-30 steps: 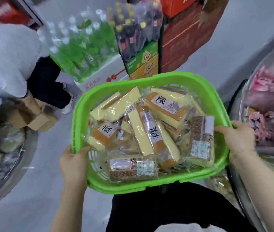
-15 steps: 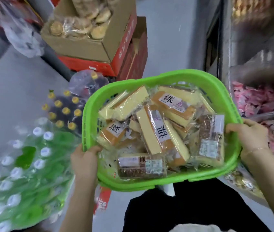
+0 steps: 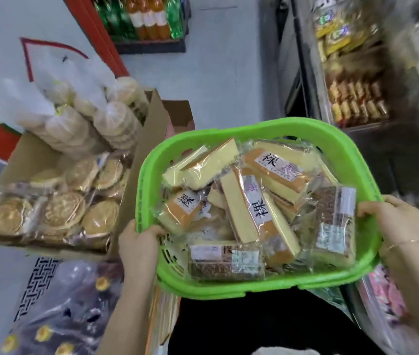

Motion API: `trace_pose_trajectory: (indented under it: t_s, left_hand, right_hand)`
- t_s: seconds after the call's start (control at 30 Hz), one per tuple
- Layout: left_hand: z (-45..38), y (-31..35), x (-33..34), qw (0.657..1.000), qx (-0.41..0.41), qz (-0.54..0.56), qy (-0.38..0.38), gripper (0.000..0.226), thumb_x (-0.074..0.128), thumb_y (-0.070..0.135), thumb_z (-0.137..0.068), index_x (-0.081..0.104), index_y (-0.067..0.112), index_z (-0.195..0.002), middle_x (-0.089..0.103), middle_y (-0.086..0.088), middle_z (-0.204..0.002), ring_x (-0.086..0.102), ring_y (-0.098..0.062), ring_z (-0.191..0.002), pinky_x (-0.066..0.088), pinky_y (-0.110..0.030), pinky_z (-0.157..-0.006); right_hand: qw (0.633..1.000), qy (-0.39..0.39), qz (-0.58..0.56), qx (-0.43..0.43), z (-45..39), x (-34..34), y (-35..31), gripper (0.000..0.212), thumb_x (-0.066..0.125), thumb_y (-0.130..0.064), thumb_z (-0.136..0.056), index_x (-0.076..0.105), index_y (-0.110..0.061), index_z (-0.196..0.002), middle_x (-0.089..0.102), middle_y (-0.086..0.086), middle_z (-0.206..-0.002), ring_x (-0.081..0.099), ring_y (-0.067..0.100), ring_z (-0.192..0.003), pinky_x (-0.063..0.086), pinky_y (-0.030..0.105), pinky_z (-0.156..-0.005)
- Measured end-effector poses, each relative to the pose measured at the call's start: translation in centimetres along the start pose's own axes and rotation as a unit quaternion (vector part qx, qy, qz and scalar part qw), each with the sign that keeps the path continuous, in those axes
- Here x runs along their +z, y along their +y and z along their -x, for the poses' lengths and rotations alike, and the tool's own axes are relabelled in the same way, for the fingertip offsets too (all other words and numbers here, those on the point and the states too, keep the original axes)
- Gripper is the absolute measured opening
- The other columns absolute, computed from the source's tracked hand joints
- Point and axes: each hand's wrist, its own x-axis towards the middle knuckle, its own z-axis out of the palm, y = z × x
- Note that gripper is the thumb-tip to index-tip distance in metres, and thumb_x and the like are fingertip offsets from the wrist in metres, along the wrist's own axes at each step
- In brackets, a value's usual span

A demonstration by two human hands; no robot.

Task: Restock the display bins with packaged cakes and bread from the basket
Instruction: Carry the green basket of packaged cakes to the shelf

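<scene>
Carrying full green basket (image 3: pixel 254 288) at waist, left hand (image 3: pixel 140 245) and right hand (image 3: pixel 395 219) each closed on rim; packaged cakes (image 3: pixel 252 211) inside. Transport step; next likely needs one hand free near bins (image 3: pixel 357 103).

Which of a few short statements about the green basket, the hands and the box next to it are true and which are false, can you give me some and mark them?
1. Both hands grip the green basket by its rim. True: the left hand holds the near-left rim, the right hand the right rim.
2. The basket is empty. False: it is full of wrapped cake slices.
3. A cardboard box of round bagged pastries sits to the basket's left. True.
4. The right hand is lifting a package out. False: it only holds the rim.
5. The right wrist wears a thin bracelet. True.
</scene>
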Motion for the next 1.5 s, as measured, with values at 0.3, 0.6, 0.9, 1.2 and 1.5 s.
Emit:
trace_pose_trajectory:
  t_s: [0.3,0.6,0.9,1.2,1.5]
  left_hand:
    - [-15.1,14.2,11.3,0.997,0.057,-0.03,-0.046,0.019,0.063,-0.007,-0.068,0.06,0.011,-0.072,0.06,-0.003,-0.065,0.052,-0.02,-0.061,0.043,-0.032,-0.057]
    - [-26.5,25.7,20.0,0.994,0.066,-0.051,-0.067,0.021,0.06,-0.005,-0.07,0.057,0.016,-0.07,0.061,-0.006,-0.07,0.053,-0.023,-0.065,0.041,-0.031,-0.058]
    - [-39.7,35.6,32.2,0.998,0.027,-0.046,-0.044,0.014,0.058,-0.005,-0.063,0.058,0.009,-0.065,0.056,-0.007,-0.062,0.049,-0.023,-0.059,0.04,-0.034,-0.058]
    - [-50.5,47.6,44.5,0.998,0.038,-0.041,0.002,0.019,0.06,-0.004,-0.065,0.058,0.014,-0.066,0.057,-0.001,-0.061,0.048,-0.019,-0.055,0.036,-0.03,-0.05]
    - [-67.4,54.7,57.4,0.995,0.046,-0.084,-0.009,0.013,0.06,0.0,-0.065,0.056,0.012,-0.07,0.058,-0.005,-0.065,0.048,-0.023,-0.059,0.041,-0.037,-0.057]
  right_hand:
    - [0.997,0.067,-0.017,0.024,-12.2,10.6,-9.9,0.016,0.055,0.005,-0.053,0.059,-0.008,-0.062,0.045,-0.008,-0.031,0.037,0.007,-0.026,0.033,0.013,-0.032]
    - [0.993,0.098,-0.057,0.041,-21.4,18.9,-18.7,0.015,0.056,0.005,-0.053,0.054,-0.01,-0.054,0.046,-0.011,-0.033,0.04,0.007,-0.03,0.032,0.011,-0.033]
    - [0.995,0.081,-0.034,0.054,-36.5,29.6,-27.7,0.014,0.058,0.004,-0.05,0.052,-0.009,-0.051,0.048,0.002,-0.048,0.042,0.02,-0.047,0.032,0.014,-0.037]
    - [0.998,0.043,-0.027,0.044,-53.0,40.1,-41.4,0.025,0.057,0.012,-0.057,0.047,-0.011,-0.053,0.048,0.003,-0.043,0.04,0.018,-0.041,0.025,0.01,-0.033]
    - [0.995,0.02,-0.026,0.092,-68.6,54.3,-46.1,0.024,0.053,0.013,-0.059,0.054,-0.011,-0.062,0.052,-0.005,-0.041,0.045,0.016,-0.041,0.031,0.012,-0.035]
